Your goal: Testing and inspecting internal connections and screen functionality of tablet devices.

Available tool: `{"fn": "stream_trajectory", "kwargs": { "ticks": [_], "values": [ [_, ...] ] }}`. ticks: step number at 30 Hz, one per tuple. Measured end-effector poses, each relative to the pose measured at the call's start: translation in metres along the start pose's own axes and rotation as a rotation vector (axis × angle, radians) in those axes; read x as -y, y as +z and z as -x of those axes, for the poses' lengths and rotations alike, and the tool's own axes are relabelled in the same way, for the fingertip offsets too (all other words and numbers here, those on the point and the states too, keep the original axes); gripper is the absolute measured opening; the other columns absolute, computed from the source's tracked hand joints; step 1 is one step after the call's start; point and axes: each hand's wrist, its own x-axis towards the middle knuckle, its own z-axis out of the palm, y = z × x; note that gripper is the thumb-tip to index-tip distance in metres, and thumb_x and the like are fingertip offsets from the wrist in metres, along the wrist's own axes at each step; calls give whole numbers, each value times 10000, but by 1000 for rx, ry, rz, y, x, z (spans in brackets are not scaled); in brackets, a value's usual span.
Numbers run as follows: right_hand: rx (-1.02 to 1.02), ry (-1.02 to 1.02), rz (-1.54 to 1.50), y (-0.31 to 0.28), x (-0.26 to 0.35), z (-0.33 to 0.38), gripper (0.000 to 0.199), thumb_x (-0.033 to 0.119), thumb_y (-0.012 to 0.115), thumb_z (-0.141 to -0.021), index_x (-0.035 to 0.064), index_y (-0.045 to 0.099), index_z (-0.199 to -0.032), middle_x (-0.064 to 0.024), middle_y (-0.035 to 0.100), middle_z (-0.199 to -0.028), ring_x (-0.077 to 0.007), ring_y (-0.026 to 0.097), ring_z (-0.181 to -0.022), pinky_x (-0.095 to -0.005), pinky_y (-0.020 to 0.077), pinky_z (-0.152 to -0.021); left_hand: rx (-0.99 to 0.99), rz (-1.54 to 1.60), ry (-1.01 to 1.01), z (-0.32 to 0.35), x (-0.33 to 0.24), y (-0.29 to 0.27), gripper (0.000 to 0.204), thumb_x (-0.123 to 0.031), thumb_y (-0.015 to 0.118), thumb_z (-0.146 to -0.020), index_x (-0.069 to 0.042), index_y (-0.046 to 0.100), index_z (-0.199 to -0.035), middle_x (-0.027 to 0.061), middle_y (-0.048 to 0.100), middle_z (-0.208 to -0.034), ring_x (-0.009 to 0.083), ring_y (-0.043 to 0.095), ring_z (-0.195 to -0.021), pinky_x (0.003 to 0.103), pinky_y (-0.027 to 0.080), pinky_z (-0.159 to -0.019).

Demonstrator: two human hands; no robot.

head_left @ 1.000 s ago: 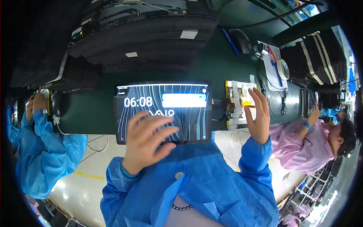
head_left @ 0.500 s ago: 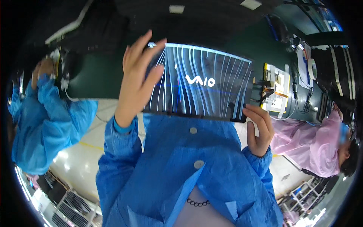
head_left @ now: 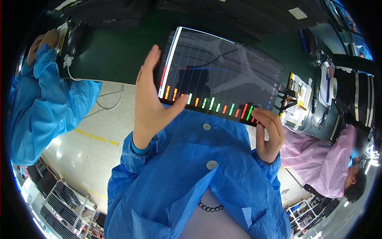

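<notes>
A dark flat tablet-like screen is held up in front of my chest, tilted with its right side lower. Its display is lit, with thin upright lines and a row of small red, orange and green labels along the lower edge. My left hand grips its left side, the thumb lying over the front near the lower left corner and the fingers along the left edge. At the lower right corner my right hand pinches the screen between thumb and fingers. Whatever touches its back is hidden.
Behind the screen runs a dark green table. On its right lie a yellow-edged circuit fixture, a tape roll and cables. A blue-sleeved person works at left, a pink-clad person at right. Racks stand lower left.
The display went from bright wavy stripes with a white logo to dark with thin lines and coloured labels. The screen's left end rose; my left hand moved from over its front to its left edge.
</notes>
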Motion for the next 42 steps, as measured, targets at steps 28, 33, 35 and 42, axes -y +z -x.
{"fn": "stream_trajectory", "kwargs": {
  "ticks": [28, 33, 35, 42],
  "values": [
    [-362, -34, 276, -14, -23, -45, 179, 24, 668, -702, 101, 597, -848, -56, 589, -982, -225, 540, -984, -386, 384, -915, 474, 585, 214, -93, -16, -16, 162, -150, 479, -892, -51, 506, -767, 127, 643, -822, 208, 570, -758, 324, 434, -735],
    [-388, -125, 93, 8, -24, -23, 179, 4, 661, -722, 105, 615, -862, -26, 571, -858, -204, 542, -855, -340, 376, -764, 121, 108, -83, -79, 32, -3, 570, -399, 178, -986, 5, 413, -1312, 179, 416, -1341, 286, 377, -1252, 377, 258, -1054],
    [-441, -139, 76, 18, -26, -22, 176, 0, 655, -733, 98, 618, -874, -31, 563, -855, -203, 544, -857, -345, 380, -770, 202, 103, -59, -75, 45, -1, 675, -495, 87, -961, -32, 370, -1363, 150, 376, -1388, 275, 324, -1297, 379, 241, -1070],
    [-531, -162, 85, 24, -27, -24, 221, -24, 699, -723, 60, 637, -918, -70, 580, -853, -227, 526, -840, -310, 409, -722, 136, 246, -203, -70, 39, -8, 705, -574, 138, -919, -85, 398, -1356, 130, 389, -1396, 288, 324, -1314, 452, 232, -1082]
  ]
}}
